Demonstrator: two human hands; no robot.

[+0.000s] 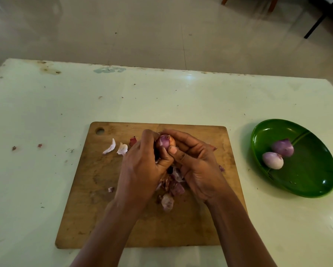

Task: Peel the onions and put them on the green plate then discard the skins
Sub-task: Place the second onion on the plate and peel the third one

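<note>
Above the wooden cutting board (111, 218), both hands hold one small purple onion (164, 142) that still has some brown skin. My left hand (142, 166) curls its fingers round the onion's left side. My right hand (196, 160) cups it from the right, thumb pressed on its front. Loose skins (169, 191) lie in a pile on the board under my hands, and two pale pieces (115, 148) lie further left. To the right, the green plate (312, 180) holds two peeled onions (273, 160) (283, 147) side by side.
The board lies on a pale table (46, 112) with small skin scraps (14, 148) at the left. Beyond the table's far edge is a tiled floor, with furniture legs (319, 22) at the top right.
</note>
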